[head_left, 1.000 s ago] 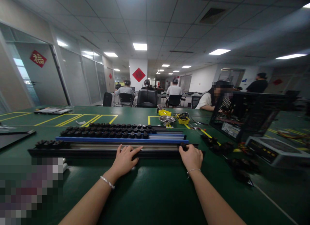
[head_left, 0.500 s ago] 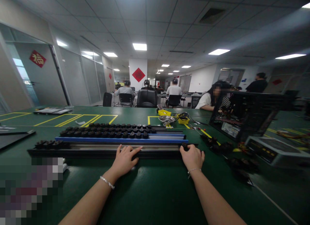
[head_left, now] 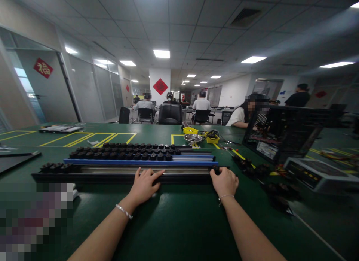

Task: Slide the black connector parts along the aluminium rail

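- Right hand [head_left: 225,181]: thumb and fingers pinched on a small black part [head_left: 215,168], which lies at the fingertips, partly hidden, by the right end of the black track [head_left: 106,175].
- Left hand [head_left: 144,184]: grasping nothing, fingers spread over the track's middle, well apart from the pinched part.
- Just beyond: blue rail [head_left: 134,162], alongside the track.
- Farther: black knobby pieces [head_left: 122,154] in rows.
- Beneath: green table [head_left: 179,223].

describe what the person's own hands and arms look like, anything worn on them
The left hand is ungloved, with a chunky silvery bracelet at the wrist. The right hand, also ungloved, has a thinner silvery bracelet. No sleeves show.
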Action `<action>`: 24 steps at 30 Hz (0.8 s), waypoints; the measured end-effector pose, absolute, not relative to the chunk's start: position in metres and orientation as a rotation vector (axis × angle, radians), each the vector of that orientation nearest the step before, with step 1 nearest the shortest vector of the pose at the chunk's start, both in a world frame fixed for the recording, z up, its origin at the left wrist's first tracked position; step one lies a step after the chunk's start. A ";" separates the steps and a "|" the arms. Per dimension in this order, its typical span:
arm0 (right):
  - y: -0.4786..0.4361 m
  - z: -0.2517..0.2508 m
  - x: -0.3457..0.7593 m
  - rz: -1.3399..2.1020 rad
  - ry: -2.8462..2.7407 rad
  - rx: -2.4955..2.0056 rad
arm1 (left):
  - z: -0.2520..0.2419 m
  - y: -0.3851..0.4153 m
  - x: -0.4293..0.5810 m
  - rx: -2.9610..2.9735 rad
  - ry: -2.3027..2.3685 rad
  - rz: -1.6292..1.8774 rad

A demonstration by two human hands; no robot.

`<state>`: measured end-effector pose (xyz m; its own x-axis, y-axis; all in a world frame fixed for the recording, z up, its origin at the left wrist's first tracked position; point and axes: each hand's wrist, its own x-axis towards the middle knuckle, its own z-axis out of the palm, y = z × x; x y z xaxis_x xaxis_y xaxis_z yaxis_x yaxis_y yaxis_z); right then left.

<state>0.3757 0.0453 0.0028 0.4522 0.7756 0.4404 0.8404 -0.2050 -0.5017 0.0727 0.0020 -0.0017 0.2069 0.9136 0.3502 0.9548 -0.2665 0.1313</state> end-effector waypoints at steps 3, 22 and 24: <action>0.046 0.001 0.378 -0.140 -1.332 -1.993 | -0.001 0.002 0.073 -2.347 -1.831 -0.548; 0.049 -0.004 0.379 -0.156 -1.246 -2.002 | -0.004 0.003 0.071 -2.342 -1.811 -0.548; 0.049 -0.005 0.380 -0.164 -1.240 -2.007 | -0.003 0.003 0.072 -2.341 -1.816 -0.543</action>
